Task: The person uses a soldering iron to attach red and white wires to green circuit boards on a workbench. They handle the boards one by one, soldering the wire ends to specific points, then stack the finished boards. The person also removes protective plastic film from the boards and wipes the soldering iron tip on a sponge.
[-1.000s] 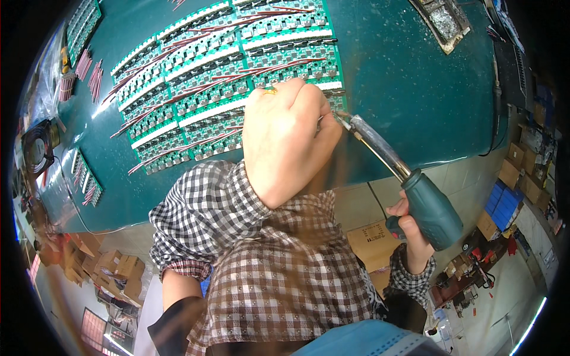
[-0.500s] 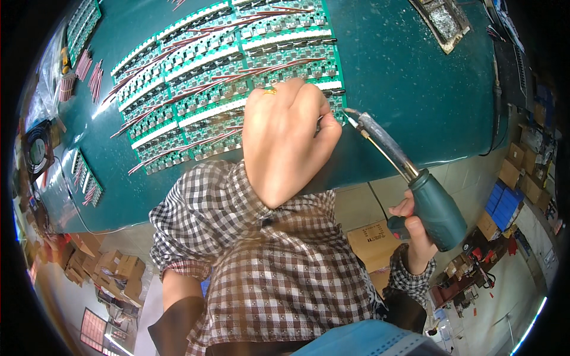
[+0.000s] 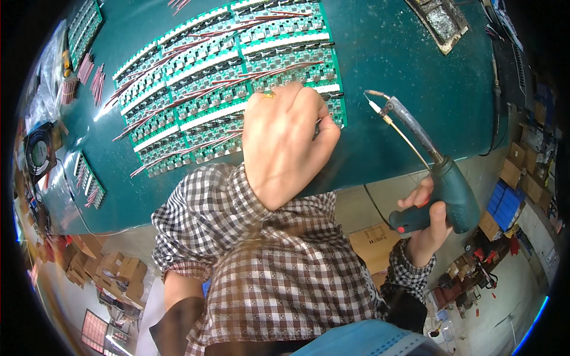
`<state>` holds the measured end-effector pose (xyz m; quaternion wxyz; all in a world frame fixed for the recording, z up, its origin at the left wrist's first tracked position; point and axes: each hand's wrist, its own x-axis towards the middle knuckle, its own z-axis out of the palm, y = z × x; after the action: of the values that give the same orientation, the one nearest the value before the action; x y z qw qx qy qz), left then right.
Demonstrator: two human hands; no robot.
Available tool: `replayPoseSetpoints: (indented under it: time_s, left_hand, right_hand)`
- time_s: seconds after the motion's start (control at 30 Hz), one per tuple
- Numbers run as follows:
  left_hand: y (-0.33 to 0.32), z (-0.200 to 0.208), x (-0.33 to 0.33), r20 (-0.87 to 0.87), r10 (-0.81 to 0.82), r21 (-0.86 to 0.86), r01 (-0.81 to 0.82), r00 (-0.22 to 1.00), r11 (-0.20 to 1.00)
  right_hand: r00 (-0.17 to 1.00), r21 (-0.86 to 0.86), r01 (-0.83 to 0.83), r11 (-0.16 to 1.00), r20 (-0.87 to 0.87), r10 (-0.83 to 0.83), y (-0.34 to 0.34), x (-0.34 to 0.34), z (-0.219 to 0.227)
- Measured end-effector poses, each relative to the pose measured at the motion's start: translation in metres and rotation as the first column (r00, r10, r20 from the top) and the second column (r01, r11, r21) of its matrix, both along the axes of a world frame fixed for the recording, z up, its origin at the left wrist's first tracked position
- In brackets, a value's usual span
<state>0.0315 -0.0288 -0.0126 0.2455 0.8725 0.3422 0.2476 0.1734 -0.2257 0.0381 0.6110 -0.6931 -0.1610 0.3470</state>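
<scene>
My left hand (image 3: 290,145) is closed, knuckles up, over the near right corner of a panel of green circuit boards (image 3: 217,110). Its fingertips press together at the panel's right edge, and what they pinch is hidden. Thin red and black wires (image 3: 267,72) lie in rows across the boards. In my right hand (image 3: 433,228) is a soldering gun (image 3: 456,191) with a dark green pistol grip, a metal barrel and a thin solder-feed tube. Its bent tip points up and left above the table, apart from the boards.
The green tabletop (image 3: 404,142) ends just in front of my body. Bundles of wires (image 3: 85,68) and a smaller board (image 3: 89,180) lie at the left. A shallow metal tray with grey residue (image 3: 442,26) sits at the far right. Cardboard boxes (image 3: 374,246) stand below.
The soldering gun has moved up and to the right, its tip drawing away from the panel's right edge. My left hand has stayed nearly in place.
</scene>
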Motion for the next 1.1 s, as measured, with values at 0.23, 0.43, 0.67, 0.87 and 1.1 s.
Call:
replayPoseSetpoints:
  time_s: [0.23, 0.43, 0.67, 0.87, 1.1]
  left_hand:
    - [-0.001, 0.004, -0.002, -0.022, -0.017, -0.049, 0.016, 1.000, 0.999]
    - [-0.015, 0.018, -0.021, -0.155, -0.121, -0.006, 0.121, 0.980, 0.993]
    - [-0.028, 0.021, -0.026, -0.225, -0.147, 0.035, 0.159, 0.963, 0.987]
    - [-0.028, 0.019, -0.024, -0.240, -0.136, 0.027, 0.147, 0.961, 0.989]
    - [-0.027, 0.021, -0.023, -0.238, -0.127, 0.005, 0.132, 0.963, 0.991]
  right_hand:
    - [0.988, 0.107, 0.064, 0.992, -0.149, -0.048, 0.009, 0.012, -0.015]
    - [0.940, 0.318, 0.097, 0.943, -0.340, 0.018, 0.021, 0.033, -0.036]
    - [0.911, 0.361, 0.151, 0.920, -0.412, 0.012, 0.033, 0.042, -0.048]
    - [0.910, 0.381, 0.152, 0.912, -0.414, 0.021, 0.035, 0.044, -0.051]
    - [0.909, 0.382, 0.152, 0.912, -0.417, 0.023, 0.038, 0.045, -0.049]
